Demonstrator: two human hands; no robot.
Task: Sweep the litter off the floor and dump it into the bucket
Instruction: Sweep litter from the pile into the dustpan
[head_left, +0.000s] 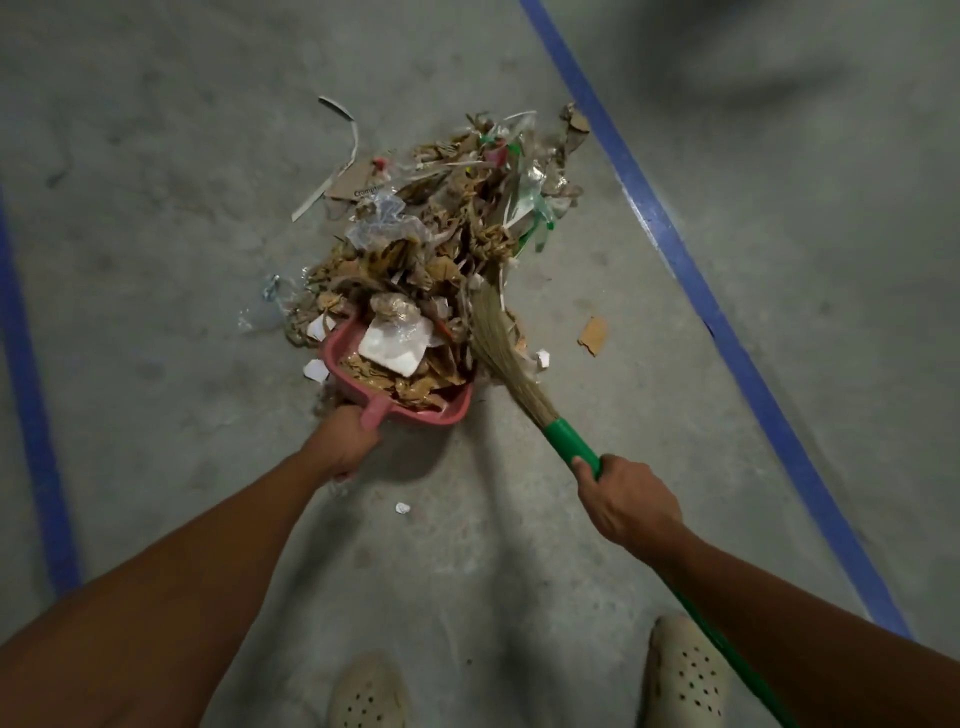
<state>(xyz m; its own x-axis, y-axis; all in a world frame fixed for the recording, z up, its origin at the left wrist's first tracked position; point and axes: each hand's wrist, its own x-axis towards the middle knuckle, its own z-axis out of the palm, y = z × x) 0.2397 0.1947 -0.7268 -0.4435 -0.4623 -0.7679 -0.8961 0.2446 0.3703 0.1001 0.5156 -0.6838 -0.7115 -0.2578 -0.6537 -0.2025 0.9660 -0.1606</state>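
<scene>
Litter (441, 218): heap of cardboard scraps, plastic film and paper strips on the concrete floor (156, 260), at the far side of the pink dustpan (374, 415); part of it lies inside the pan. My left hand (343, 447) is wrapped round the dustpan's handle. My right hand (631, 506) is clamped on the green broom (566, 439), whose bristles lie against the heap, right of the dustpan. One cardboard scrap (592, 335) lies apart, further right.

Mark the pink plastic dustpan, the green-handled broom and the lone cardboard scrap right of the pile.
Pink plastic dustpan (337, 358), head view, on its left wall.
Green-handled straw broom (566, 439), head view, on the green handle below the bristles.
Loose brown cardboard scrap (593, 335), head view, on its middle.
</scene>
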